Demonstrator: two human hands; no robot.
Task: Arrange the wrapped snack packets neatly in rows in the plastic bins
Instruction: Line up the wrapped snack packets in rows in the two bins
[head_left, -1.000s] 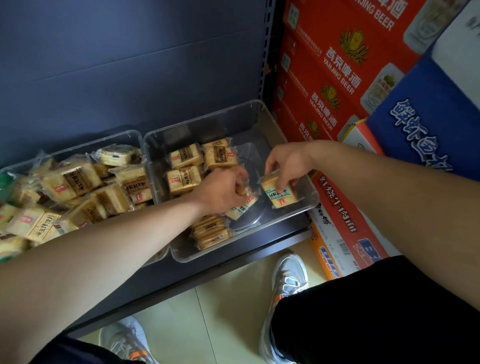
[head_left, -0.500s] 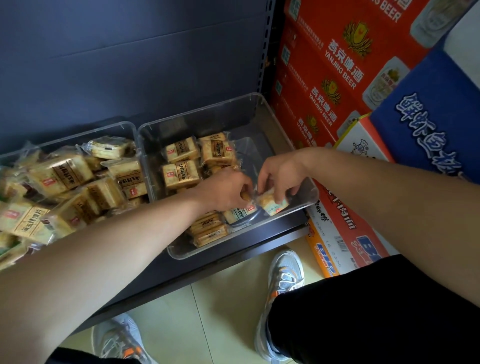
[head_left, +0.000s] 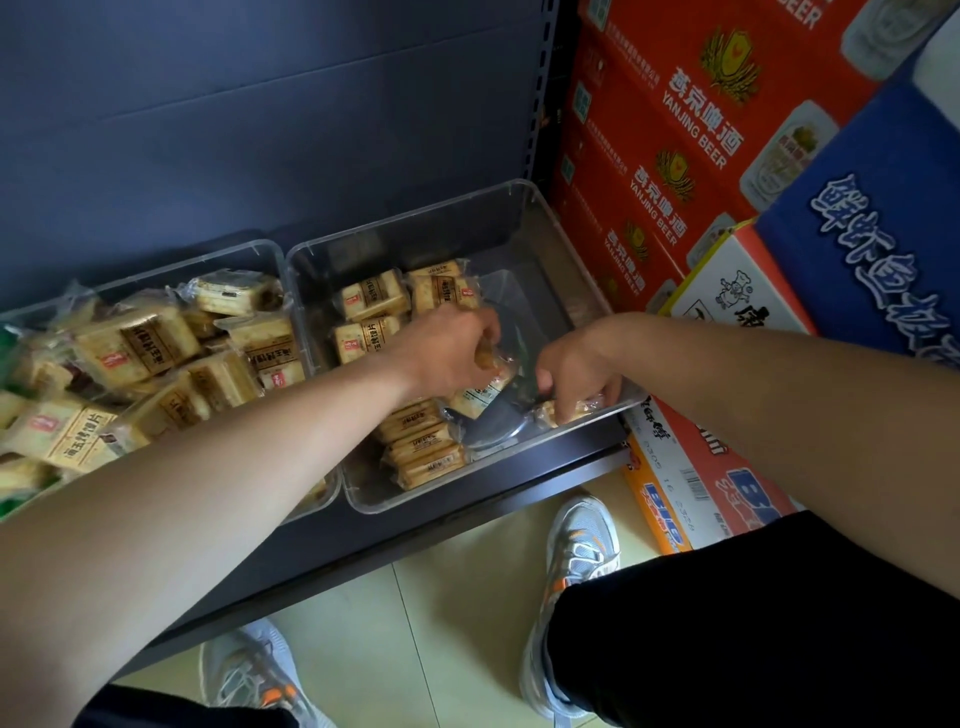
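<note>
Two clear plastic bins sit side by side on a low dark shelf. The right bin (head_left: 524, 208) holds yellow wrapped snack packets: two rows at its back left (head_left: 374, 296) and a stack on edge at its front (head_left: 423, 449). My left hand (head_left: 447, 353) is in the middle of this bin, fingers closed on a snack packet (head_left: 485, 392). My right hand (head_left: 576, 371) presses another snack packet (head_left: 569, 413) down against the bin's front right wall. The left bin (head_left: 254, 248) is heaped with loose packets (head_left: 140, 348).
Red beer cartons (head_left: 675, 130) and a blue carton (head_left: 883, 249) stack right of the shelf upright (head_left: 540, 93). More boxes (head_left: 691, 467) stand on the tiled floor by my shoes (head_left: 582, 540). The shelf's dark back panel (head_left: 260, 104) rises behind the bins.
My right hand has carried its packet down and left to the bin's front right corner. My left hand stays in the bin's middle on its packet.
</note>
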